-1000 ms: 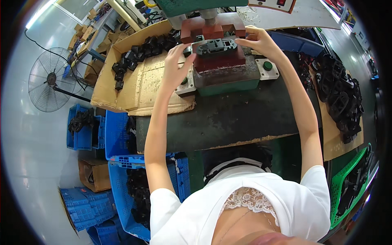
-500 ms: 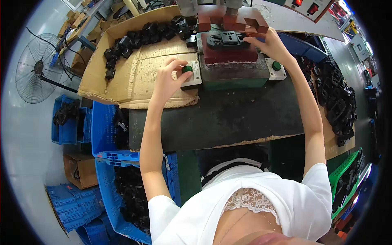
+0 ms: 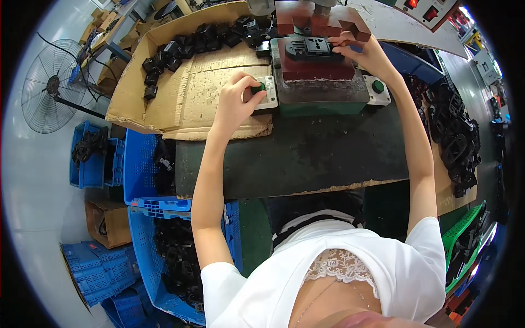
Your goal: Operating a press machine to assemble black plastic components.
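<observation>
A black plastic housing point(image 3: 310, 49) with a socket-like face lies on a dark red block point(image 3: 320, 70) under a raised brown press head point(image 3: 322, 22). At the housing's right end is my right hand point(image 3: 363, 53), its thumb and fingers closed about that end. My left hand point(image 3: 236, 101) is curved at the left green button point(image 3: 260, 87), with thumb and fingers apart. A fingertip lies at the button's edge; I cannot tell whether it presses. The right green button point(image 3: 377, 86) sits on its own pale plate, below my right wrist.
A cardboard tray point(image 3: 202, 90) at the left holds several black cube-like parts point(image 3: 206, 34). Blue crates point(image 3: 143, 257) of black parts stand at the lower left. More black parts point(image 3: 454, 136) are piled at the right. A switch box point(image 3: 426, 11) is at the top right.
The whole view has shifted slightly, so the press and tray appear farther right. Both hands keep nearly the same places, left at the button and right at the housing.
</observation>
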A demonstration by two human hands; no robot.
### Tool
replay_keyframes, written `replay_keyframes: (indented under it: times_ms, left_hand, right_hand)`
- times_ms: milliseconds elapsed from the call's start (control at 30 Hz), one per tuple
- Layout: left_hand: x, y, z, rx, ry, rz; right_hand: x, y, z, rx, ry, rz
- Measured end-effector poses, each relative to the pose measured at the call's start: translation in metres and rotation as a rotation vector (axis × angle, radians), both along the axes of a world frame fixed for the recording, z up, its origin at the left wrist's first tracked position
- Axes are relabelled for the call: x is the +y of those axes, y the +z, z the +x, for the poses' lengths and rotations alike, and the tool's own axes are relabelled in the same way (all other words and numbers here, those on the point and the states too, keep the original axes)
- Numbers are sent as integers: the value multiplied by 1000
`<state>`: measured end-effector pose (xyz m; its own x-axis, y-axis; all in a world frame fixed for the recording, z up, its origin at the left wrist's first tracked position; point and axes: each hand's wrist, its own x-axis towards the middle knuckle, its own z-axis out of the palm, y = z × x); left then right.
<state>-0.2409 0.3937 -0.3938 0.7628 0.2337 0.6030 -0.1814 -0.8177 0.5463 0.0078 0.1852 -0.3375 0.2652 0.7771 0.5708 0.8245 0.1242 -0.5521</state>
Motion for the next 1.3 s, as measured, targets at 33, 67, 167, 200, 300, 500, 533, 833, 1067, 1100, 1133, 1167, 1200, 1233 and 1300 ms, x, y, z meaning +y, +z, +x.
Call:
replay_keyframes:
  times_ms: [33, 67, 167, 200, 300, 500, 533, 833, 1067, 1100, 1133, 1167, 1200, 1233, 1300]
  left_hand:
    - [-1, 1, -1, 34, 8, -30]
    - [-2, 3, -2, 68, 18, -60]
    - [-1, 1, 1, -9, -27, -41]
    - [-1, 1, 1, -7, -26, -41]
    - [-2, 2, 0, 8, -14, -36]
    - [0, 2, 0, -18, -28, -21]
    - [0, 2, 0, -44, -26, 4]
    - [-11, 3, -2, 26, 117, 248]
    - [-38, 18, -3, 163, 261, 481]
    - [-41, 18, -2, 164, 257, 485]
    - [-43, 18, -1, 189, 266, 478]
    - [-45, 17, -1, 218, 276, 474]
    - [-45, 17, -2, 223, 273, 482]
    - [-44, 16, -4, 218, 276, 471]
    - [-44, 14, -4, 217, 267, 462]
  right_hand:
    - [1, -2, -2, 40, 14, 17]
    - [1, -3, -3, 79, 29, 35]
    - [3, -8, 4, 122, 40, 19]
    - [3, -9, 4, 123, 41, 19]
    - [2, -10, 2, 63, 24, 53]
    - [-3, 1, 0, -139, 12, -40]
    - [-6, 3, -5, -86, -10, -86]
    - [-49, 16, -7, -197, -189, -104]
    - [-114, -17, -20, -146, -358, -218]
    - [-116, -22, -25, -137, -357, -187]
    - [-116, -25, -28, -179, -369, -167]
    - [-114, -28, -29, -171, -370, -162]
    - [-113, -31, -30, -177, -393, -161]
    - [-111, -33, -31, -182, -416, -160]
    - [-112, -34, -31, -179, -437, -161]
